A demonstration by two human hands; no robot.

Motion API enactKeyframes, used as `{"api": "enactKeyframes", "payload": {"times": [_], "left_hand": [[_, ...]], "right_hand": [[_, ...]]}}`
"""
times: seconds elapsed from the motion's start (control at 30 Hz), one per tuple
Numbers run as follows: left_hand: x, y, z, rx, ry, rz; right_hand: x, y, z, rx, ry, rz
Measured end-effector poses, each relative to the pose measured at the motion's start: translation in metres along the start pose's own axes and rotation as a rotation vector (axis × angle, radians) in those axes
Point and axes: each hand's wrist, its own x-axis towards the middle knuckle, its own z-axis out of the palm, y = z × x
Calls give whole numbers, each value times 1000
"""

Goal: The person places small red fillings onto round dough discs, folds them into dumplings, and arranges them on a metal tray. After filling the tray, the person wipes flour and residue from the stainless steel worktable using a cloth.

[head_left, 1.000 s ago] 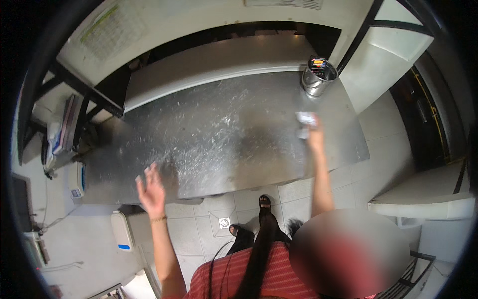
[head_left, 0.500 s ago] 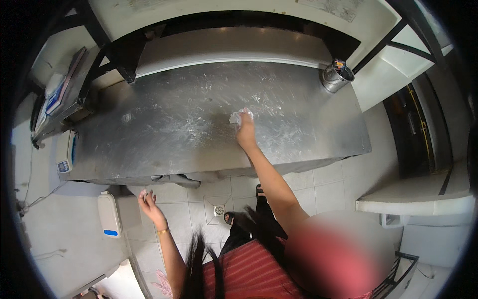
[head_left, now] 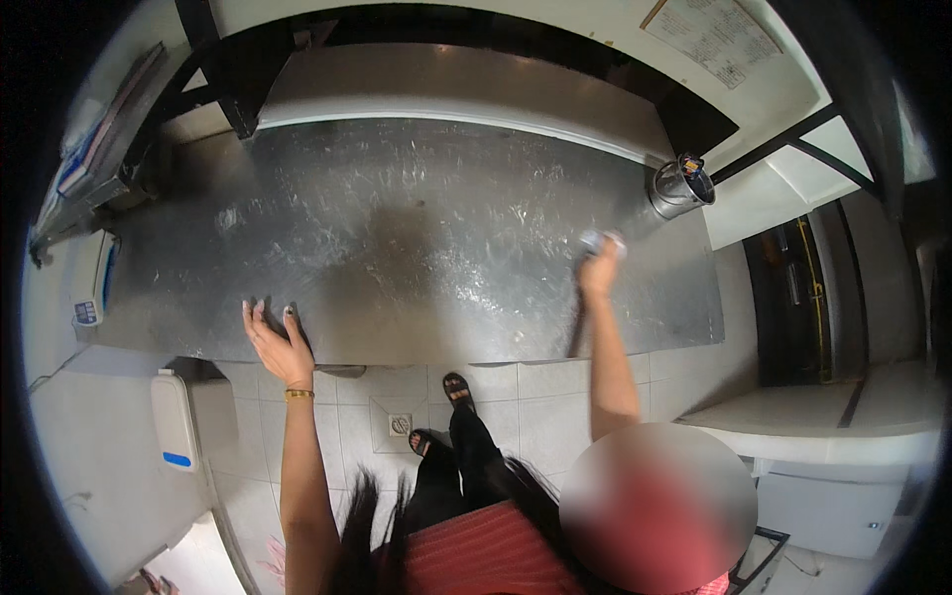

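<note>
My right hand [head_left: 598, 272] is closed on a crumpled white wad, a cloth or tissue [head_left: 603, 241], on the right part of a metal table [head_left: 516, 203]. Motion blurs the wad, so I cannot tell its material. Pale streaks and smears, thickest around the middle, mark the grey tabletop. My left hand [head_left: 279, 344] lies at the table's front edge on the left, fingers spread and holding nothing. A bracelet circles that wrist.
A metal canister [head_left: 680, 188] stands at the table's back right corner. On the left are a digital scale [head_left: 94, 283] and a rack with papers [head_left: 104, 149]. Below, a white bin with a blue mark [head_left: 175, 421] stands on the tiled floor near a drain [head_left: 400, 425].
My right hand has swept the wad rightward across the tabletop. My left hand has risen from beside the table to its front edge. The view has shifted slightly.
</note>
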Motion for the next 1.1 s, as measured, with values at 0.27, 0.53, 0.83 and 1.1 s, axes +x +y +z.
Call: {"api": "enactKeyframes", "payload": {"times": [0.27,0.53,0.83,1.1], "left_hand": [[8,6,-8,80,-66,-28],[9,0,-4,82,-77,18],[8,5,-3,77,-53,1],[10,11,5,123,-51,-122]], "right_hand": [[-45,-114,108,76,-297,-317],[110,25,-48,-122,103,97],[6,-96,150,-149,-262,-776],[205,19,42,-42,-32,-237]]}}
